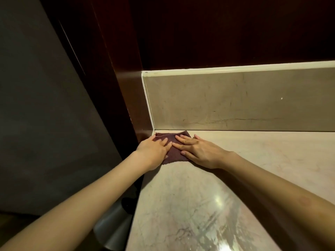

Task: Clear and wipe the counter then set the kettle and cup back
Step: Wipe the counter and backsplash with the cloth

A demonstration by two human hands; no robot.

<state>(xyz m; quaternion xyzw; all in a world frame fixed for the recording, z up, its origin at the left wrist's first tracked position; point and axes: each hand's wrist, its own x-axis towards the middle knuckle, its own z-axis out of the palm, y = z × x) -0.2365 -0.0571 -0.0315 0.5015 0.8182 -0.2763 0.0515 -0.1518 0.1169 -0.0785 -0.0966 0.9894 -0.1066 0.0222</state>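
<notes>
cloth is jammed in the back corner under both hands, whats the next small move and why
Probably draw the cloth back toward the front edge. Both the left hand and right hand press it flat where the counter meets the backsplash, so it can't go further in.

Single head-worn view, angled forward and down, close over the counter corner, facing the backsplash; no second view
</notes>
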